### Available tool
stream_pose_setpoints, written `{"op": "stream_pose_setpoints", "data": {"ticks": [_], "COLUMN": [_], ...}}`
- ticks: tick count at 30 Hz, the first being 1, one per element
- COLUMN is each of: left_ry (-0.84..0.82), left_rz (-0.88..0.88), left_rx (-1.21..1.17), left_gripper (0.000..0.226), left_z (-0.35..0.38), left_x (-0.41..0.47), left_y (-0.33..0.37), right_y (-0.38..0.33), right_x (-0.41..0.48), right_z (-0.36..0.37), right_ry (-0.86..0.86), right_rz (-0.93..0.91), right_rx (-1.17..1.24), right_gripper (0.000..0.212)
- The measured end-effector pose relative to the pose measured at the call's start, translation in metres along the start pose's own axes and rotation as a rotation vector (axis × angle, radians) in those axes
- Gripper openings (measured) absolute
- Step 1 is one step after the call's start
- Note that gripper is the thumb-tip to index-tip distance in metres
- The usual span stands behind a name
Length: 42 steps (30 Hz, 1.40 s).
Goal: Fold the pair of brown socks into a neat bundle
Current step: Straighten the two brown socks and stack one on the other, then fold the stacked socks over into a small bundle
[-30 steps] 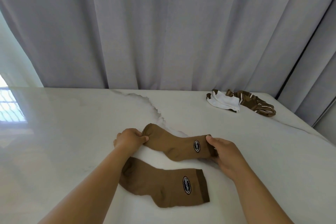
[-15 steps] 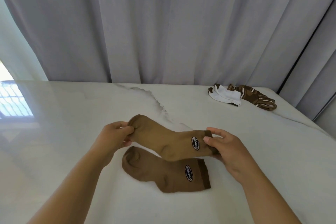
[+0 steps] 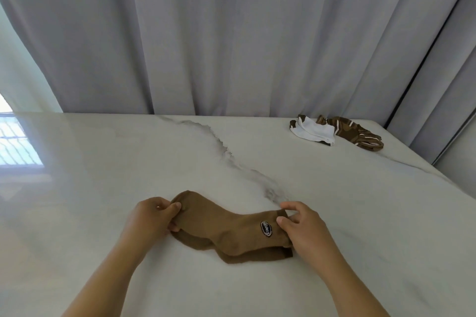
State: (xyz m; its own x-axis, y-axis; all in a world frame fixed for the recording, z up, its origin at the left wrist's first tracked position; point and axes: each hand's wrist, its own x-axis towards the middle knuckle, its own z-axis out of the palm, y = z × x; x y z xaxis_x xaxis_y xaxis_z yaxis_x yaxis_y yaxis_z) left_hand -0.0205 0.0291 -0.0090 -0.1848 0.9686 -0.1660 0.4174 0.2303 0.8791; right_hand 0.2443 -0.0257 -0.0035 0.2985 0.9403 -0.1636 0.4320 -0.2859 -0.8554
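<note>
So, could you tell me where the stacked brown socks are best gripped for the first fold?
Probably at the two ends. The top brown sock lies flat over the lower sock, toe left, cuff right. The left hand pinches the toe from the left; the right hand holds the cuff from the right, ready to bring one end over.

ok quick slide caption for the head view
Both hands lay one brown sock over the other brown sock on a marble table.

Two bare forearms (no sleeves) — hands unadorned.
</note>
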Motion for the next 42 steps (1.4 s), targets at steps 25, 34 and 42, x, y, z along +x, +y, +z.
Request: {"op": "stream_pose_setpoints", "data": {"ticks": [25,34,42], "left_ry": [0.118,0.192,0.209], "left_rz": [0.074,0.158,0.153], "left_rx": [0.451,0.141,0.017], "left_gripper": [0.034,0.022,0.031], "left_z": [0.015,0.024,0.025], "left_x": [-0.013,-0.02,-0.019], "left_y": [-0.014,-0.013,-0.015], "right_y": [0.019,-0.005,-0.001], "right_x": [-0.016,-0.029,-0.048], "right_z": [0.026,0.05,0.089], "right_ry": [0.296,0.34,0.045], "right_rz": [-0.353,-0.725,-0.777], "right_rx": [-0.606,-0.714,-0.848], "right_gripper": [0.017,0.024,0.05]}}
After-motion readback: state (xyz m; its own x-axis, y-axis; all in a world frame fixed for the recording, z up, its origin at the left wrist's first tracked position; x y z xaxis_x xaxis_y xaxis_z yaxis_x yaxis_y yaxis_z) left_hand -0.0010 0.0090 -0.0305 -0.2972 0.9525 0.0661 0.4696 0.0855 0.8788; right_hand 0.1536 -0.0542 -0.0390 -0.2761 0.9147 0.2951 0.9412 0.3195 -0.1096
